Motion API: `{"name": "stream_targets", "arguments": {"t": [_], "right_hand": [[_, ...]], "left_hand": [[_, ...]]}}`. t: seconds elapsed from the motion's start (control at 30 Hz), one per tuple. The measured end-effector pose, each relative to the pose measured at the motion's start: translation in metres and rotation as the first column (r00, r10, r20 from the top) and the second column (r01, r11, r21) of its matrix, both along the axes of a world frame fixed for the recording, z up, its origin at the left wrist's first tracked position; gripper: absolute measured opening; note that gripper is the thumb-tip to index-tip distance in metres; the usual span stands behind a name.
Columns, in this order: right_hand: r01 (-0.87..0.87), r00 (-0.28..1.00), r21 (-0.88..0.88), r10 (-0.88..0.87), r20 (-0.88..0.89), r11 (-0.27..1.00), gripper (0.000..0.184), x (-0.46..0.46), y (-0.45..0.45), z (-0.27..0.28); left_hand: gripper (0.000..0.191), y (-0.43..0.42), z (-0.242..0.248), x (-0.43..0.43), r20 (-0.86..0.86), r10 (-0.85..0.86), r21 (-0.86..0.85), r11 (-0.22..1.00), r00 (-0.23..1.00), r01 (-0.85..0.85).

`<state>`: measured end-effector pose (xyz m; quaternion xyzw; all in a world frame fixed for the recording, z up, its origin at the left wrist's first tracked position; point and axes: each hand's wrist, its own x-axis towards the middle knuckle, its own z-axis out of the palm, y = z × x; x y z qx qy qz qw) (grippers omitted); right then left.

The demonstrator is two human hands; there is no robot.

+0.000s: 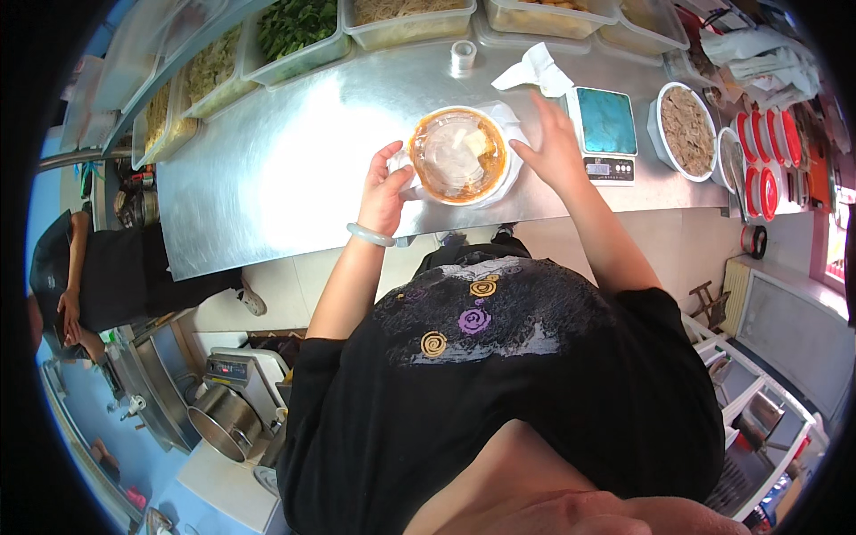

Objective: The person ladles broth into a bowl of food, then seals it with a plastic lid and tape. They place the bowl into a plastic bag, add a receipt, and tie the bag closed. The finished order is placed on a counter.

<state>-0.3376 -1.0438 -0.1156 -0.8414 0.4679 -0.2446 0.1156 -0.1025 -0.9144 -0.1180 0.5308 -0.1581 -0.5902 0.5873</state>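
Note:
A round takeaway bowl with a clear lid [457, 156] and reddish-orange food inside stands on the steel table before me, with white tissue or film around its sides. My left hand [384, 190], below a pale bangle, is at the bowl's left side, its thumb and fingers around the white material there. On the other side, my right hand [555, 144] is spread, its thumb close to the bowl's right edge; whether it touches is unclear. A crumpled white tissue [535, 71] lies just beyond its fingertips. Beside that hand stands a digital kitchen scale [606, 122] with a blue-green top.
Plastic tubs of leafy greens [297, 30] and noodles [409, 12] line the steel table's [234, 200] far side, near a tape roll [463, 56]. Shredded meat fills a white bowl [686, 131] at right, near red-lidded containers [766, 137]. A person [100, 274] is at far left.

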Motion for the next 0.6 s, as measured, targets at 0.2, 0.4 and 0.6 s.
{"name": "stream_targets", "arguments": {"t": [0.2,0.4,0.6], "right_hand": [[-0.216,0.871,0.543,-0.091,0.482,0.811,0.037,0.003,-0.017,-0.018],[-0.110,0.987,0.335,0.062,0.151,0.936,0.030,0.010,-0.013,-0.029],[-0.113,0.832,0.360,-0.110,0.544,0.926,0.021,-0.024,-0.033,0.018]], "left_hand": [[0.036,-0.024,0.061,-0.023,0.009,-0.082,-0.289,0.954,0.997,0.082],[0.037,-0.027,0.064,-0.020,-0.088,-0.132,-0.343,0.935,0.987,0.094],[0.037,-0.009,0.066,0.008,0.238,0.022,-0.120,0.993,0.971,0.007]]}}
